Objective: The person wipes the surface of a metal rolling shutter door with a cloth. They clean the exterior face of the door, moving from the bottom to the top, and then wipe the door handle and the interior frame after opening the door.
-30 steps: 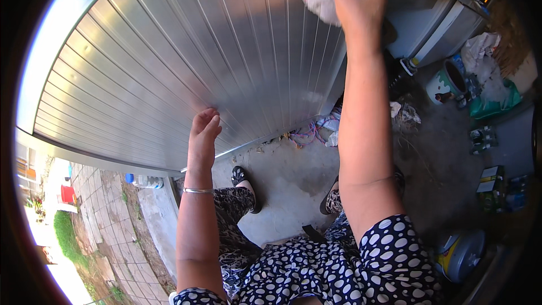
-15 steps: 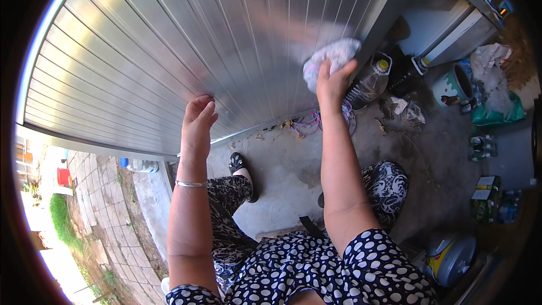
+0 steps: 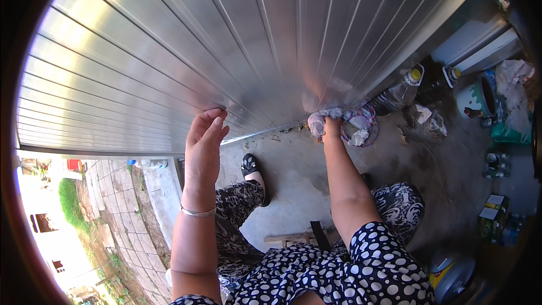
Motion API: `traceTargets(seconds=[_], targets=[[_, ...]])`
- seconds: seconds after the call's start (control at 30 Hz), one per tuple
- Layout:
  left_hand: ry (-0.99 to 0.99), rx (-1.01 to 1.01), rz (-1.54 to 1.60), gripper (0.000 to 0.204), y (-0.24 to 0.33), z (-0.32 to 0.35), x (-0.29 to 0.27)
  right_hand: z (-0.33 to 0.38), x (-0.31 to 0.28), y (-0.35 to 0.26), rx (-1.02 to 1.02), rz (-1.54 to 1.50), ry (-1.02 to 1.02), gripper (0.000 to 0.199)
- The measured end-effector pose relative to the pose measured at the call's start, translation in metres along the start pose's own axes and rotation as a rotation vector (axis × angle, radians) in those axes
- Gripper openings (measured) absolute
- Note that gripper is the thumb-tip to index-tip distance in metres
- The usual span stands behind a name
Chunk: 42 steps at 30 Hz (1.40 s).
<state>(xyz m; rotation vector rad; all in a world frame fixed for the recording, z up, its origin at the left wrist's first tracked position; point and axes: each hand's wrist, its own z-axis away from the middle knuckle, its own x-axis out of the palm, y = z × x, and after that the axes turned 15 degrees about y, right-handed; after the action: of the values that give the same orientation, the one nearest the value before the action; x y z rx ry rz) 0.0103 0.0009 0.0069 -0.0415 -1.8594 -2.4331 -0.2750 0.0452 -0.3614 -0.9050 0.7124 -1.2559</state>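
Two bare hands at a ribbed metal panel [image 3: 282, 34]; pale cloth in the right, at the panel's lower edge.
Right hand [image 3: 332, 129]: closed around the bunched cloth [image 3: 317, 126], arm stretched forward and down. Left hand [image 3: 203, 138]: fingers loosely curled, tips at the panel face, thumb apart; cannot tell whether the tips grip anything. Silver bangle [image 3: 197, 212] on left wrist. Just right of the cloth: loops of pink and blue cord [image 3: 375, 117] on the concrete floor [image 3: 293, 186]. Farther right, along the panel's foot: large clear bottle [image 3: 398, 94], yellow cap; beyond it, white-and-teal bucket [image 3: 467, 101], green bag [image 3: 506, 133]. Near the left foot: dark shoe [image 3: 249, 164]. Far left, outside: paved path [image 3: 121, 203].
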Motion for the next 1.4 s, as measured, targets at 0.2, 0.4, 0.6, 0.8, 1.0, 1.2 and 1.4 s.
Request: traceTargets(seconds=[0.2, 0.4, 0.6, 0.8, 1.0, 1.2, 1.4], targets=[[-0.101, 0.033, 0.013, 0.017, 0.004, -0.006, 0.022, -0.105, -0.008, 0.094, 0.065, -0.120, 0.018, 0.057], [-0.039, 0.033, 0.008, 0.017, -0.009, -0.009, 0.005, -0.007, -0.004, 0.010, 0.106, -0.072, 0.033, 0.070], [-0.064, 0.025, 0.051, 0.021, -0.006, -0.007, 0.002, 0.111, -0.007, -0.128, -0.233, -0.220, -0.043, 0.057], [-0.138, 0.017, 0.046, 0.027, -0.011, -0.011, 0.002, 0.174, -0.014, -0.303, -0.767, -0.154, -0.117, 0.049], [-0.141, 0.040, 0.069, 0.031, -0.009, -0.011, -0.004, 0.257, -0.002, -0.471, -1.479, -0.163, -0.136, 0.052], [-0.114, 0.044, 0.081, 0.035, -0.006, -0.010, -0.009, 0.250, 0.012, -0.480, -1.611, -0.090, 0.023, 0.053], [-0.107, 0.051, 0.049, 0.035, -0.003, -0.009, -0.008, 0.193, -0.001, -0.339, -1.246, 0.089, -0.002, 0.058]])
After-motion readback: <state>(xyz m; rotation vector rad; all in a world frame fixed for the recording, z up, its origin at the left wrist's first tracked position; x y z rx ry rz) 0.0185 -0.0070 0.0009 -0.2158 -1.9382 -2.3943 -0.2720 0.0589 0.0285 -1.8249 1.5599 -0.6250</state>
